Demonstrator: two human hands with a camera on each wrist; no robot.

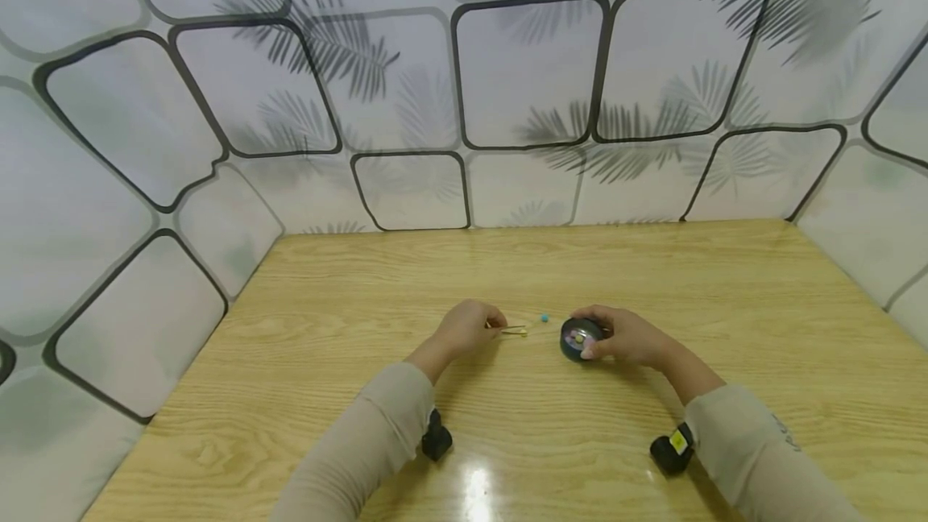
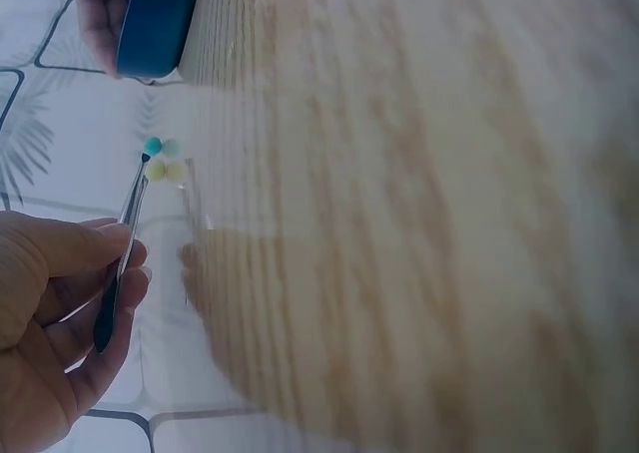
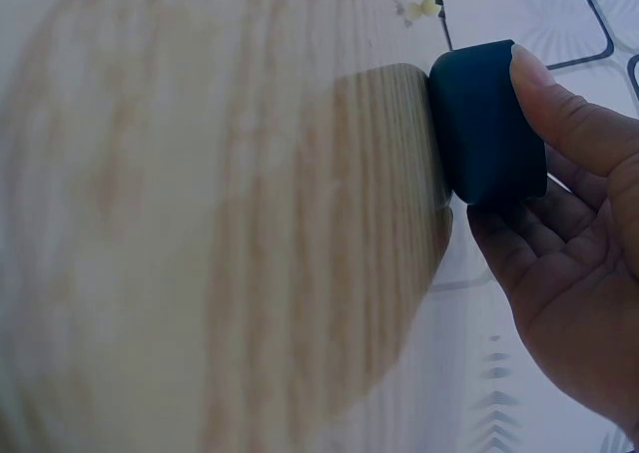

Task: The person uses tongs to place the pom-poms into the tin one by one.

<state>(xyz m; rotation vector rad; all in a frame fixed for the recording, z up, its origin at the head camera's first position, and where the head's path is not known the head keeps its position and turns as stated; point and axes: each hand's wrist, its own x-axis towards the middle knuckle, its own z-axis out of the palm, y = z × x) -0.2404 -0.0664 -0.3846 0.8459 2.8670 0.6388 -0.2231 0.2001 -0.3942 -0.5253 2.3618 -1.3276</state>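
Observation:
My left hand (image 1: 467, 327) pinches a slim pair of metal tweezers (image 2: 128, 224) between thumb and fingers, its tips pointing right. A small yellow bead (image 2: 156, 171) lies on the table by the tips; whether they touch it, I cannot tell. Just beyond is a blue bead (image 1: 544, 318), which overlaps the tips in the left wrist view (image 2: 152, 146). Over on the right, a small dark blue round dish (image 3: 484, 124) stands on the table, with my right hand (image 1: 625, 335) gripping its side. Several pinkish and yellow beads (image 1: 578, 338) show inside the dish.
The glossy wood-grain table (image 1: 348, 288) reflects hands and beads. Behind and beside it hang pale patterned panels (image 1: 532, 79) with dark outlines and leaf prints. A black wrist device is under each forearm, left (image 1: 437, 437) and right (image 1: 673, 451).

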